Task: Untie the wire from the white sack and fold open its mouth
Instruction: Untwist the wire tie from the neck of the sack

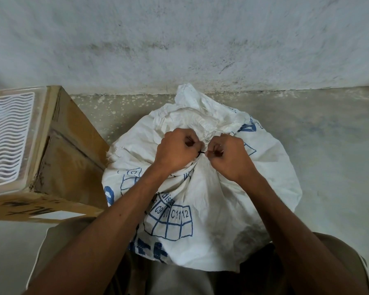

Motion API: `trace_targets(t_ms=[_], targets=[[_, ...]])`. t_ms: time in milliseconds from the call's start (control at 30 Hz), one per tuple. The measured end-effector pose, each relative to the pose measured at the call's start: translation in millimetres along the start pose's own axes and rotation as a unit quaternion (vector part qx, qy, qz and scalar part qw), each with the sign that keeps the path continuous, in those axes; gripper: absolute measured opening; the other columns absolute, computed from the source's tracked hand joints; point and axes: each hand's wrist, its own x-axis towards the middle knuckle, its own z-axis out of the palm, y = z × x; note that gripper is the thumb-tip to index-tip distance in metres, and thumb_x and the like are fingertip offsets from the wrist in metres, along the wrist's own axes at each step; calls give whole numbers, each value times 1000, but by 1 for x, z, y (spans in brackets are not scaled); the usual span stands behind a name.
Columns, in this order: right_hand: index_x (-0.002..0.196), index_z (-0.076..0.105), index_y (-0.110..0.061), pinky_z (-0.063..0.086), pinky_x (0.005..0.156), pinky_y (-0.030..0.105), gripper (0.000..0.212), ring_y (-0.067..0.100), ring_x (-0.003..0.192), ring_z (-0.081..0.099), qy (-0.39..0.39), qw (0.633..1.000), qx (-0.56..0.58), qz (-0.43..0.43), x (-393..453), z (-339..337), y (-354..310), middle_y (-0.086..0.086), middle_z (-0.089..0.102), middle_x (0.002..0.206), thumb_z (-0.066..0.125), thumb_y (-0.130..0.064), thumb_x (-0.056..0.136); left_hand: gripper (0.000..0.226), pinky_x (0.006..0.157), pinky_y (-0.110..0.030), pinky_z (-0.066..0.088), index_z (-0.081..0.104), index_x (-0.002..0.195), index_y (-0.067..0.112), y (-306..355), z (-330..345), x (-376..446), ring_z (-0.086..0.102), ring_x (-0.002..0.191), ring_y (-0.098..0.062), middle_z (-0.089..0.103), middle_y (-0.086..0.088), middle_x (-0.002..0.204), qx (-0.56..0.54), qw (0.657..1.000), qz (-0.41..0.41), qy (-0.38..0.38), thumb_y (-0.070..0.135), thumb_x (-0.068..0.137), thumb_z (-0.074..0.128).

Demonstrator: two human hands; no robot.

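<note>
A full white sack (213,199) with blue printing stands on the floor against the wall, its neck bunched and tied. A thin dark wire (201,153) shows at the neck between my two hands. My left hand (175,152) is closed at the left side of the knot, fingers pinching the wire. My right hand (228,156) is closed at the right side, pinching the wire's other end. The gathered mouth of the sack (196,111) sticks up crumpled behind my hands. Most of the wire is hidden by my fingers.
A cardboard box (73,150) stands to the left of the sack, with a clear plastic tray holding a white wavy grille (9,137) on top. A stained wall (179,39) rises right behind the sack. Grey concrete floor (328,135) stretches to the right.
</note>
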Motion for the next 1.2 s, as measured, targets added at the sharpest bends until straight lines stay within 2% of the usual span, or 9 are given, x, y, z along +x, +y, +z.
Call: trace_targets(t_ms=[200,333,533,667,800,867,967,1067,1200], targets=[[75,67,-21,55,67,34,17,10,69,60,5,1000,15,5,-2,2,0,-5,63,73,77,-8,72,8,82,-39,59,74,73,30,-9,-6,6,71,77,-3,74,15,74,-55,998,-15,-12,33,78,80],[78,73,-22,53,67,22,21,3,67,60,15,1000,11,-18,-1,4,-1,-7,64,74,72,-3,71,4,85,-39,59,78,80,24,-10,-9,6,71,79,-4,76,12,79,-64,998,-7,-23,27,82,78],[75,76,-20,52,67,26,25,7,66,59,14,999,-7,-31,2,10,1,-4,69,73,65,2,72,8,78,-38,60,75,80,29,-3,-8,-2,70,76,-1,75,16,77,-38,999,9,-23,33,82,68],[79,79,-17,51,69,21,26,5,68,58,11,999,-6,-29,2,10,1,-4,74,77,65,3,73,4,71,-35,59,71,82,29,0,-6,-5,68,73,2,73,19,75,23,999,42,-16,30,85,69],[75,78,-11,50,68,23,13,9,67,60,20,1000,4,-16,-1,11,-2,-2,74,74,71,-1,77,4,72,-40,59,69,82,22,-1,-7,-2,69,70,-7,73,10,74,-8,999,21,-31,24,84,66],[72,76,-11,48,67,28,9,11,64,58,24,1000,3,-10,-2,13,-4,-2,71,68,73,-5,78,12,70,-41,59,68,84,18,0,-7,-3,68,69,-12,71,6,74,-5,999,18,-43,29,85,62],[74,78,-15,46,68,25,11,6,66,55,19,1000,-1,6,-3,19,-3,-5,73,72,71,-8,79,23,73,-42,55,66,83,13,2,-10,-3,66,73,-17,70,-1,78,-28,998,-2,-51,32,91,57],[74,78,-15,51,70,29,15,7,67,61,11,1000,13,21,-3,21,-2,-5,73,72,68,-4,78,28,71,-51,57,62,71,10,4,-20,1,63,70,-21,65,-9,71,-126,990,-54,-28,29,87,51],[75,79,-15,55,69,31,14,7,66,63,9,999,24,30,-4,20,-2,-5,73,72,70,-5,78,32,69,-47,56,61,77,1,0,-31,2,60,68,-23,67,-16,79,-98,993,-62,-4,31,81,50]])
